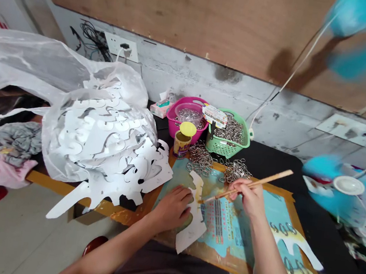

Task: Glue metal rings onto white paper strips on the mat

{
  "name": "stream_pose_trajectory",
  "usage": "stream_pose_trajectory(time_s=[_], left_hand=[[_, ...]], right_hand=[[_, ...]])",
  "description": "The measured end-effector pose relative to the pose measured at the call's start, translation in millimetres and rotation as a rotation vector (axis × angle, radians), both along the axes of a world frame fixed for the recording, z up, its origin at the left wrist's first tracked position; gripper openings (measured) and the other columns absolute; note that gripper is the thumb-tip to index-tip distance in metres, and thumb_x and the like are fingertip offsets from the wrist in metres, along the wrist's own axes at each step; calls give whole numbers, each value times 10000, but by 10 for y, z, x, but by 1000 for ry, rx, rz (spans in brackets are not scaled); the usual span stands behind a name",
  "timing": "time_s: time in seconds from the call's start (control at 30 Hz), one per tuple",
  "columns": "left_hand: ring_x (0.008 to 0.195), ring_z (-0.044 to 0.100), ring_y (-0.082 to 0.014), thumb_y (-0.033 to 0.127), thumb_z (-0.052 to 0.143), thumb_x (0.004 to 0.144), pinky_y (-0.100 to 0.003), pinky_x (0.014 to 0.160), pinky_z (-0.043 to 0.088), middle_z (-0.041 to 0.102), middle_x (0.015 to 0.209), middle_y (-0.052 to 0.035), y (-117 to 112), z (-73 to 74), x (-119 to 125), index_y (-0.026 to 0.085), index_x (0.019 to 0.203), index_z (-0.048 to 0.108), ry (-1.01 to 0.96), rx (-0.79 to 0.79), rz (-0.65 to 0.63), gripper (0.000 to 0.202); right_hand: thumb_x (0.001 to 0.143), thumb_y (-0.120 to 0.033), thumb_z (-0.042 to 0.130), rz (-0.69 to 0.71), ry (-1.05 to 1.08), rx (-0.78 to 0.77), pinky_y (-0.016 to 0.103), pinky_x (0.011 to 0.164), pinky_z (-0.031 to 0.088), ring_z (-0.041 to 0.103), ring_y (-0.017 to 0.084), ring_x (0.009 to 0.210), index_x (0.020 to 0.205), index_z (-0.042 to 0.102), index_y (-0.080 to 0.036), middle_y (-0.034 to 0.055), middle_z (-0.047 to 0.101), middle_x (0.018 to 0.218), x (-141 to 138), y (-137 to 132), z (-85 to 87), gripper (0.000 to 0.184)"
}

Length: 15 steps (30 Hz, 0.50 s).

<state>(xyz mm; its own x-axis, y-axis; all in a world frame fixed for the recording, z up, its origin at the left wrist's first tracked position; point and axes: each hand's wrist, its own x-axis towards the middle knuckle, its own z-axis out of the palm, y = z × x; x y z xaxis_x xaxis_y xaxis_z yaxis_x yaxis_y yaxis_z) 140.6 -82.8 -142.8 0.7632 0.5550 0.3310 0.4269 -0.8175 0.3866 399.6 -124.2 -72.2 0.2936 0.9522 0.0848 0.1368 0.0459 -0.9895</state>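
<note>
My left hand [174, 206] lies flat, fingers spread, pressing a white cut-out paper shape [194, 221] onto the printed board [240, 234]. My right hand [249, 196] is closed round a thin wooden stick [258, 183]. The stick's tip touches the paper shape just right of my left fingers, where a yellowish smear shows. A small glue pot [182, 142] with a yellow lid stands behind the board. Loose metal rings [215, 163] lie piled between the pot and my hands.
A large clear plastic bag [81, 110] full of white cut-outs spills onto the table at left. A pink basket [187, 117] and a green basket [228, 136] hold more rings. Finished cut-outs with rings [295, 255] lie at right. A blurred blue fan [341, 189] stands far right.
</note>
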Motion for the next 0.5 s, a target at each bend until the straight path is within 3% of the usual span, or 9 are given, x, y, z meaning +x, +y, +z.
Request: stream_pose_trajectory(time_s=[0.1, 0.23, 0.37, 0.5], left_hand=[[1135, 587, -273, 177, 547, 844, -472, 1141, 411, 639, 1195, -106, 1, 1, -3, 166, 1135, 589, 5, -6, 0, 294], [1122, 594, -270, 178, 539, 849, -477, 1141, 408, 641, 1189, -104, 0, 17, -4, 174, 1125, 587, 1, -12, -1, 280], [1123, 593, -272, 172, 539, 843, -478, 1129, 421, 638, 1190, -106, -2, 29, -2, 178, 1117, 588, 2, -17, -2, 279], [1114, 599, -266, 157, 548, 822, -475, 1124, 426, 638, 1179, -97, -2, 31, 0, 193, 1115, 587, 1, -21, 0, 298]], right_hand=[[715, -282, 673, -37, 6, 13, 243, 529, 543, 655, 160, 537, 681, 743, -181, 35, 711, 613, 13, 5, -3, 127], [698, -270, 653, 118, 55, -80, 236, 420, 491, 596, 152, 417, 618, 728, -175, 30, 664, 511, 47, -5, -47, 145], [715, -284, 674, 18, 75, -26, 246, 506, 545, 658, 162, 512, 673, 746, -190, 31, 715, 611, 53, -18, -75, 125], [681, -273, 660, 152, 80, -109, 253, 419, 497, 601, 161, 413, 605, 728, -180, 30, 673, 525, 69, -37, -104, 138]])
